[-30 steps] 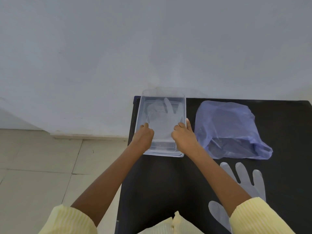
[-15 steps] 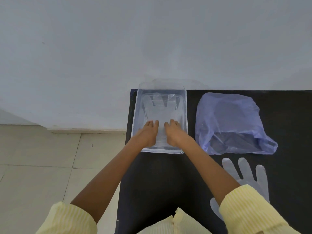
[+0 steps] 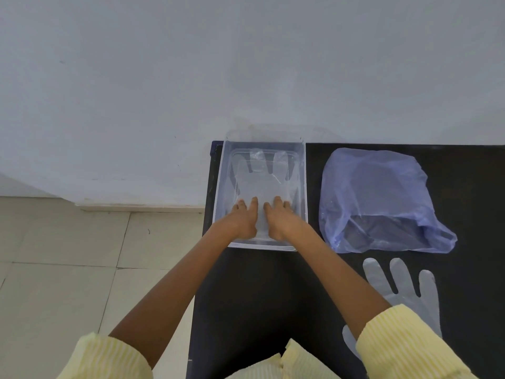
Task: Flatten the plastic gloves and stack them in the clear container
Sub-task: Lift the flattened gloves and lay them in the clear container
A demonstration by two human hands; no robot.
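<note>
- On the black table (image 3: 259, 296), at its far left corner, sits the clear container (image 3: 301, 187), open top, against the wall.
- Both hands are inside it, palms down, side by side at the near end.
- Left hand (image 3: 243, 220): fingers flat and extended, pressing on the glove in the box (image 3: 262, 181); grasps nothing, no pinch.
- Right hand (image 3: 278, 220): same, fingers spread flat on the cuff end of that glove; holds nothing.
- Glove in the box lies flat on the bottom, long axis running away from the person, its fingers toward the far wall, cuff under the hands.
- Step looks like smoothing the glove down; a sweep forward along that axis would press it out, judging by hand placement.
- Second glove (image 3: 404, 291) lies flat on the table near the right edge, fingers pointing away, well apart from the container, partly hidden by the right sleeve (image 3: 404, 343).
- Key relation: that loose glove is to the right and nearer the person than the box, so the right hand is the closer one; it must travel left and forward to stack.
- Blue plastic bag (image 3: 377, 198) sits between the loose glove and the far edge, just right of the container; contents unclear.
</note>
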